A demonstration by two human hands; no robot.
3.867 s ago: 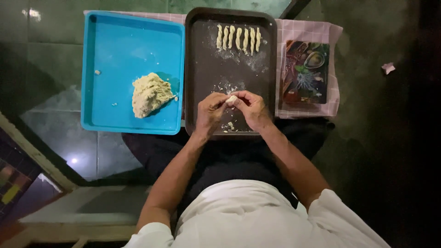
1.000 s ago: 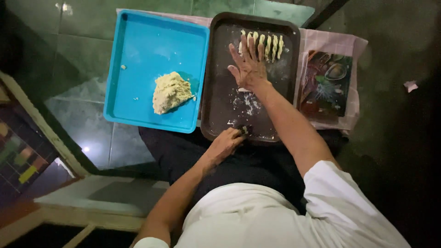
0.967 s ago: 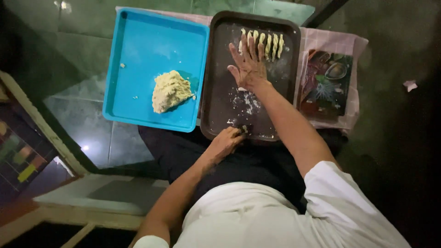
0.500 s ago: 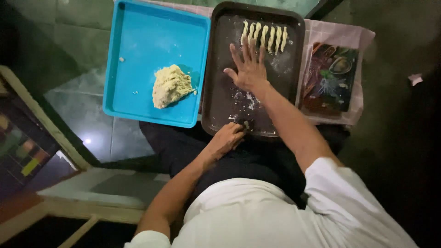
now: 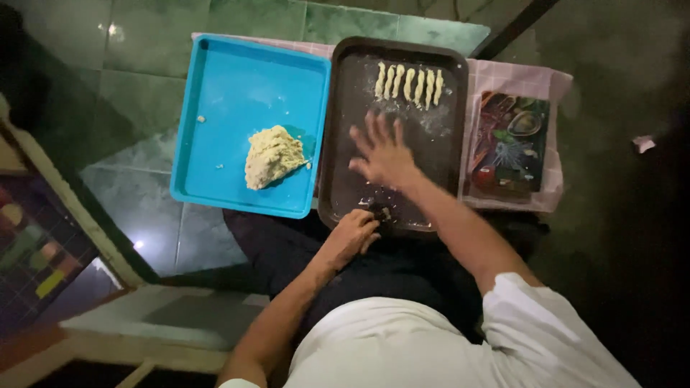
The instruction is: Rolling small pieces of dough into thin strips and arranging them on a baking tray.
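The right hand (image 5: 381,154) is hovering, fingers spread apart, over the dark tray (image 5: 345,129); the left hand (image 5: 352,233) is gripping its six-o'clock rim, fingers together.

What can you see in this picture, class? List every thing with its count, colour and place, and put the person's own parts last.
Blue tray: one, bright blue, left on the cloth.
Dough lump: one, pale yellow, in the blue tray, near its right side.
Dark tray: one, dark brown, dusted with flour, right of the blue tray.
Dough sticks: six, pale, in a row at the far end of the dark tray.
Cloth: one, pink checked, under both trays.
Printed sheet: one, many-coloured, on the cloth right of the dark tray.
Floor tiles: green, glossy, all around.
Scrap: one, pale, on the floor far right.
Left hand: at the near rim of the dark tray.
Right hand: open, fingers spread, over the dark tray.
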